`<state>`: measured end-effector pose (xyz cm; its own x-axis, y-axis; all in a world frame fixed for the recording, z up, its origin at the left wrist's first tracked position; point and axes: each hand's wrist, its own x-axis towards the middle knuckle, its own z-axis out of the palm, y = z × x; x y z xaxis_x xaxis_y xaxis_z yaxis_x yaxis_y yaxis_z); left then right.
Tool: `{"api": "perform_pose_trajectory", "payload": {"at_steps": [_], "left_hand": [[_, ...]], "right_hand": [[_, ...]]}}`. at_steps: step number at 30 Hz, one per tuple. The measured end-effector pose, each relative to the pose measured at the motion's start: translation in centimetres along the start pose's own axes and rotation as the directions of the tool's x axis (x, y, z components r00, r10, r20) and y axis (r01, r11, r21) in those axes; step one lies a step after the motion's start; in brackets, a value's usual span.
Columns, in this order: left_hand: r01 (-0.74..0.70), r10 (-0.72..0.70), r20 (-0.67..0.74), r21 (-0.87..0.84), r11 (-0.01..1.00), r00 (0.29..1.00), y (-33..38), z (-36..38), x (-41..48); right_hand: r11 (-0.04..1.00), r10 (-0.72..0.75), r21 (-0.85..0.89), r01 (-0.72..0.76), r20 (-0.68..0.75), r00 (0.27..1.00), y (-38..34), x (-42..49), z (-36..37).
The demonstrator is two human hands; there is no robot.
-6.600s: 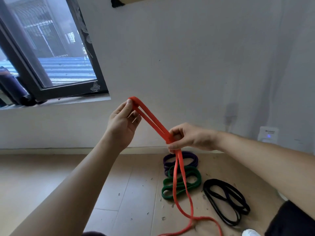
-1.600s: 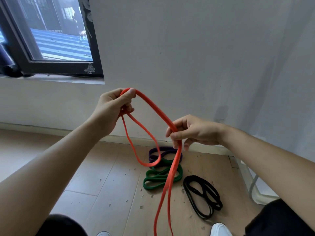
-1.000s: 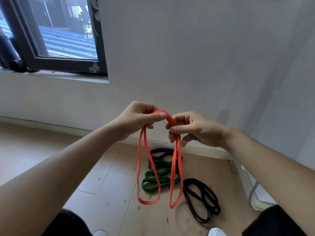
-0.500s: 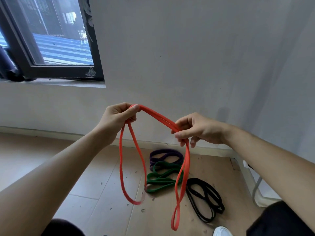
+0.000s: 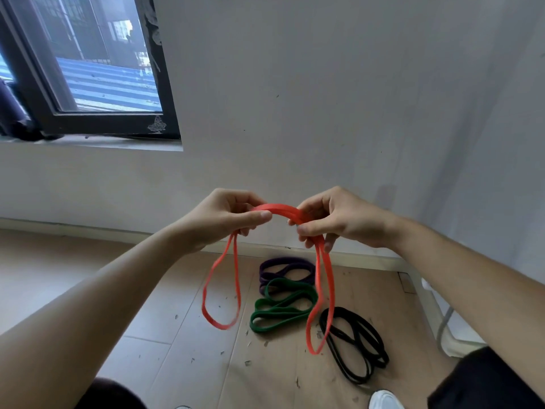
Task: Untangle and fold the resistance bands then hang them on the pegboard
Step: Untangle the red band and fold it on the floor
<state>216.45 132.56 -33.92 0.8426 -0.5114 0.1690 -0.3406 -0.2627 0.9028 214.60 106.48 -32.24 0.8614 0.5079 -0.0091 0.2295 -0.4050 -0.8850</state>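
Orange band [image 5: 278, 209] doubled, two loops hanging.

Tan floor [image 5: 88, 276] carries purple band [image 5: 287, 265], green band [image 5: 283, 311], black band [image 5: 356, 343], scattered debris

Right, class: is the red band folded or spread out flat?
Folded. The red band runs doubled between the left hand and right hand, which both pinch it, and a loop hangs below each.
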Motion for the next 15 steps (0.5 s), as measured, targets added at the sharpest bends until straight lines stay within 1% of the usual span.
{"api": "perform_pose_trajectory", "payload": {"at_steps": [2, 4, 6, 9, 11, 15], "left_hand": [[-0.026, 0.023, 0.039, 0.061, 0.998, 0.999, 0.5, 1.1, 0.3], [-0.039, 0.035, 0.053, 0.086, 0.996, 0.998, 0.9, 1.9, 0.5], [-0.048, 0.048, 0.011, 0.093, 0.994, 0.999, 1.0, 2.1, 0.7], [-0.087, 0.094, -0.064, 0.096, 0.991, 0.994, 0.9, 2.2, 1.0], [-0.121, 0.131, -0.105, 0.101, 0.988, 0.986, 0.9, 2.5, 1.1], [-0.178, 0.199, -0.193, 0.125, 0.976, 0.961, 0.9, 2.7, 0.9]], "right_hand": [[1.000, -0.010, -0.008, 0.010, 0.023, 1.000, -0.1, 0.1, 0.6], [1.000, -0.018, -0.008, 0.018, 0.041, 0.999, -0.3, 0.2, 1.0], [1.000, -0.019, -0.001, 0.019, 0.040, 0.999, -0.4, 0.2, 1.1], [1.000, 0.002, -0.004, -0.002, -0.003, 1.000, -0.3, 0.4, 0.9], [0.997, 0.011, -0.070, -0.013, -0.032, 0.999, 0.1, 0.6, 0.8], [0.983, -0.008, -0.186, 0.001, -0.039, 0.999, 0.4, 0.8, 1.0]]}}
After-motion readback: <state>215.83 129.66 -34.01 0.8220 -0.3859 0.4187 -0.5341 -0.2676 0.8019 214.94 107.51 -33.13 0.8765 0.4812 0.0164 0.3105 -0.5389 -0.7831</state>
